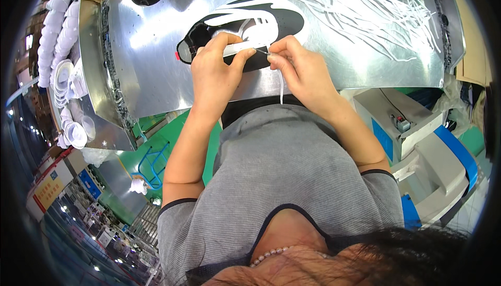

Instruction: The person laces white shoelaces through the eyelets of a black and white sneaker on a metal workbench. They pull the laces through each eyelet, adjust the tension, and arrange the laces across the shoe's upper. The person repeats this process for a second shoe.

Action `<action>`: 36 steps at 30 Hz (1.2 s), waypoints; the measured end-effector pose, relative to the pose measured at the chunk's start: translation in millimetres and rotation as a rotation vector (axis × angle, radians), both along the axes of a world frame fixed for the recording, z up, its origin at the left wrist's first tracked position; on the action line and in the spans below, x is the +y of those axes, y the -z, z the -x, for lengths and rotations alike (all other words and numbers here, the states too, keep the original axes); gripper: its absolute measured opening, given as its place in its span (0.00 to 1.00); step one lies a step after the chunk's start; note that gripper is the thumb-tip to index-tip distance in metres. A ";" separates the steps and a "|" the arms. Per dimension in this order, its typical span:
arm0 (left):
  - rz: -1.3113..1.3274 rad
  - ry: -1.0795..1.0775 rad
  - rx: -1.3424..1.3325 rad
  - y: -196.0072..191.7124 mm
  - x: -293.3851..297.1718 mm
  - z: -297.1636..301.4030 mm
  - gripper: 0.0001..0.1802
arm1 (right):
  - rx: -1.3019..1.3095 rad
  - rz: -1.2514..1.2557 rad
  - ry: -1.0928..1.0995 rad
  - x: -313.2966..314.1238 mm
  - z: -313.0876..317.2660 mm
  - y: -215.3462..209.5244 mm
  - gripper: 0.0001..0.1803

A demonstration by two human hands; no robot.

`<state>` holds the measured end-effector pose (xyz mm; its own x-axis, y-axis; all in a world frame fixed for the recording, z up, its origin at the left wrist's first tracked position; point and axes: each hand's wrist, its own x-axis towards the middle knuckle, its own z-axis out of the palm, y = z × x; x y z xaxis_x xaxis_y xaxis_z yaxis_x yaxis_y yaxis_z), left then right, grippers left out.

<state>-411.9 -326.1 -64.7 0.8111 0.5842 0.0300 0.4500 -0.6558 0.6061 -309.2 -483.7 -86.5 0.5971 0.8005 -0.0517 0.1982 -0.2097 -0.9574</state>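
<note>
head view shows left hand half-curled on shoe, grip unclear, right hand pinching thin rod.

Left fingers, right fingers at black-and-white shoe

No wording can be read clearly. At the lower left, a rectangular yellow sign edged with red, on a pale flat board, carries reddish characters too small to make out. A blue rectangular panel nearby bears blurred pale marks. The black-and-white shoe's small red tab is too small to read.
</note>
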 end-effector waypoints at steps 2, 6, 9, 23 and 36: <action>0.023 -0.003 0.002 -1.4 -0.2 -0.8 0.14 | -0.019 0.007 -0.008 1.4 -1.9 2.0 0.09; -0.012 0.046 0.004 0.5 1.4 -0.8 0.13 | -0.022 0.007 -0.028 4.8 -6.7 4.5 0.08; 0.064 0.091 -0.061 1.4 -1.0 3.7 0.12 | -0.026 0.131 -0.072 6.4 -11.5 -1.1 0.08; -0.219 0.380 -0.337 17.7 -0.3 20.0 0.11 | -0.375 -0.114 -0.269 40.4 -26.0 -16.5 0.09; -0.112 0.446 -0.297 15.8 7.0 26.5 0.12 | 0.234 -0.283 0.078 34.8 -56.3 -55.8 0.11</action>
